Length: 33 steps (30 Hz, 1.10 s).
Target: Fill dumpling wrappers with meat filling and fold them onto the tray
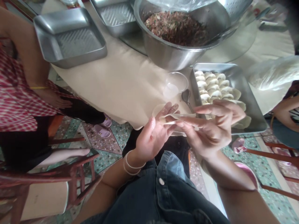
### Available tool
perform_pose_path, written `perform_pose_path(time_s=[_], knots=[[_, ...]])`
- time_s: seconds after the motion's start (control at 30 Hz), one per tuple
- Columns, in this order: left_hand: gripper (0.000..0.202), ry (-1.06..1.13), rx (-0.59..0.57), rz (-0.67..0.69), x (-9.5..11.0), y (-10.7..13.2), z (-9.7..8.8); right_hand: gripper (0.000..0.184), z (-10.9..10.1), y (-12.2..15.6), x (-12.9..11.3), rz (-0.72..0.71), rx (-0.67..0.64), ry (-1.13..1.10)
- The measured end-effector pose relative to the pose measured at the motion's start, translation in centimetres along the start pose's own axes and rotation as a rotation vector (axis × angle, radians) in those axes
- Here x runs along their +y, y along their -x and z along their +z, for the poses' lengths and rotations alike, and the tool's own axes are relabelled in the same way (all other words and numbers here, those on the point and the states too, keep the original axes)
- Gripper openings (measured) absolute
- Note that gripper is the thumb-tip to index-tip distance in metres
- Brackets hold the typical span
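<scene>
Over the table's near edge, a folded dumpling wrapper (173, 118) sits between my two hands. My left hand (150, 138), palm up and floury at the fingertips, cradles it. My right hand (213, 129) pinches its right end between thumb and forefinger; whether filling is inside is hidden. Pale round wrappers (157, 109) show partly behind my left hand. Just beyond lie a metal spoon (186, 96) and a small clear plastic bowl (179, 81). Rows of shaped dumplings (212, 85) fill part of a metal tray (255, 119) behind my right hand.
A large steel bowl (170, 57) of minced filling (175, 28) stands at the back. Two more metal trays (74, 59) are at the back left. A plastic bag (275, 73) lies right. People sit at both sides, one in a checked shirt (16, 96).
</scene>
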<state>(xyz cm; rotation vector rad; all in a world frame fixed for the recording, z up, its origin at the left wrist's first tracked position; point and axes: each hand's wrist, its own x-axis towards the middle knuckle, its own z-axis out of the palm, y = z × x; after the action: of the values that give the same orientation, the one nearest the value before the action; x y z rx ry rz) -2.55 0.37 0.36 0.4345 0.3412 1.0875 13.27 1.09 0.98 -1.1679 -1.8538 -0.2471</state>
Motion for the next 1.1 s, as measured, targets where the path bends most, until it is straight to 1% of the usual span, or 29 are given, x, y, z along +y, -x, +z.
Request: perform_pose_path(time_s=[0.07,0.1,0.2,0.27,0.37,0.43,0.5,0.57,0.6,0.67,0.73,0.77,0.83,0.9,0.97,1.0,1.1], knots=[[0.05,-0.035,-0.011,0.105,-0.5,0.0,0.1,0.034,0.0,0.0,0.0,-0.036,-0.001,0.086],[0.051,-0.063,-0.027,0.133,-0.6,0.1,0.1,0.034,0.0,0.0,-0.1,-0.058,-0.011,0.12],[0.051,-0.17,-0.066,0.149,-0.6,0.2,-0.1,0.037,-0.2,-0.3,-0.4,-0.119,-0.046,0.195],[0.051,-0.242,-0.048,0.161,-0.5,0.3,-0.3,0.035,-0.4,-0.5,-0.6,-0.159,-0.059,0.245],[0.049,-0.324,0.019,0.173,-0.7,0.3,-0.3,0.025,-0.6,-0.7,-0.7,-0.197,-0.086,0.289],[0.046,-0.358,0.037,0.171,-0.7,0.4,-0.2,0.027,-0.6,-0.8,-0.7,-0.17,-0.086,0.241],[0.043,-0.386,0.043,0.134,-0.5,0.4,-0.1,0.037,-0.5,-1.0,-0.6,-0.096,-0.099,0.172],[0.042,-0.411,0.044,0.1,-0.3,0.4,-0.3,0.044,-0.4,-1.2,-0.4,-0.045,-0.152,0.129],[0.043,-0.415,0.034,0.102,-0.2,0.4,-0.4,0.043,-0.3,-1.3,-0.3,-0.042,-0.183,0.114],[0.045,-0.393,-0.002,0.143,-0.1,0.2,-0.9,0.031,-0.3,-1.5,-0.2,-0.061,-0.227,0.067],[0.051,-0.333,-0.041,0.155,-0.4,0.0,-1.2,0.016,-0.2,-1.6,-0.2,-0.066,-0.212,0.008],[0.052,-0.3,-0.05,0.15,-0.7,-0.1,-1.3,0.012,-0.2,-1.6,-0.2,-0.053,-0.195,-0.017],[0.052,-0.26,-0.044,0.161,-1.5,-0.1,-1.2,0.008,0.0,-1.7,-0.3,0.006,-0.159,-0.045],[0.053,-0.271,-0.022,0.207,-2.4,0.0,-0.9,0.007,0.1,-1.7,-0.3,0.06,-0.128,-0.063],[0.061,-0.301,-0.042,0.259,-3.2,0.1,-0.6,0.009,0.3,-1.7,-0.2,0.07,-0.121,-0.083],[0.065,-0.305,-0.062,0.282,-3.5,0.2,-0.5,0.013,0.4,-1.8,-0.2,0.051,-0.123,-0.103],[0.069,-0.308,-0.119,0.302,-3.9,0.2,-0.5,0.036,0.5,-1.9,0.0,-0.029,-0.163,-0.156]])
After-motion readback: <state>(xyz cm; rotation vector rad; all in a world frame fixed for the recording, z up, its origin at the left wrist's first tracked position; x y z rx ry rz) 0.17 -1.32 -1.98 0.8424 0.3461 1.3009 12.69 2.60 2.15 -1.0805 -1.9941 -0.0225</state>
